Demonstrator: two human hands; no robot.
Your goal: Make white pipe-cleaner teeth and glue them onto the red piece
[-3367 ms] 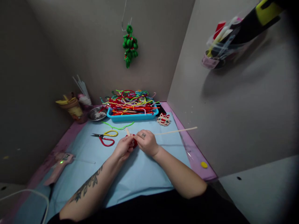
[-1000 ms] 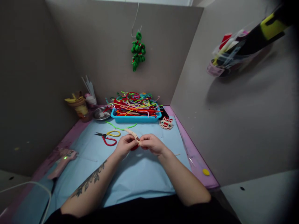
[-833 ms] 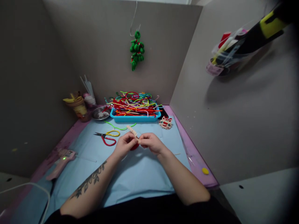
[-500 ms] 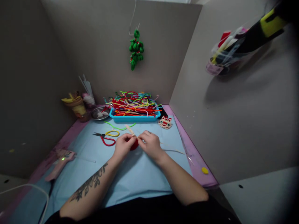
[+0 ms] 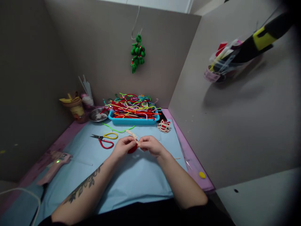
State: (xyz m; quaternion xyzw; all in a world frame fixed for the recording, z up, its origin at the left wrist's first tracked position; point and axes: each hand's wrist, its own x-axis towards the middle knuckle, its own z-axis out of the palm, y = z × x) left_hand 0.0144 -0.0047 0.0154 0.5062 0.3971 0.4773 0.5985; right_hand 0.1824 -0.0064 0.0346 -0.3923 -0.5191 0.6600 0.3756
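Note:
My left hand (image 5: 124, 147) is closed in a pinch around a small red fuzzy piece (image 5: 132, 149) and the base of a cream pipe cleaner (image 5: 131, 134). The cream strand is coiled or folded and sticks up past my fingertips. My right hand (image 5: 150, 145) pinches the cream strand close beside the left fingertips. My fingers hide most of the join between cream and red. Left of my hands lie scissors (image 5: 103, 138) with one yellow and one red handle loop, blades apart. A bright green pipe cleaner (image 5: 118, 130) lies beyond them.
A blue tray (image 5: 134, 121) heaped with coloured pipe cleaners stands at the back. A lion-like face ornament (image 5: 164, 126) lies right of it; a metal dish (image 5: 98, 115) sits left. A pink glue gun (image 5: 55, 166) rests at left. A green ornament (image 5: 138, 53) hangs on the back panel.
My right hand has turned slightly and its fingers now pinch closer together. The pale strands trailing right of it are now mostly hidden behind my forearm. The view has shifted a little.

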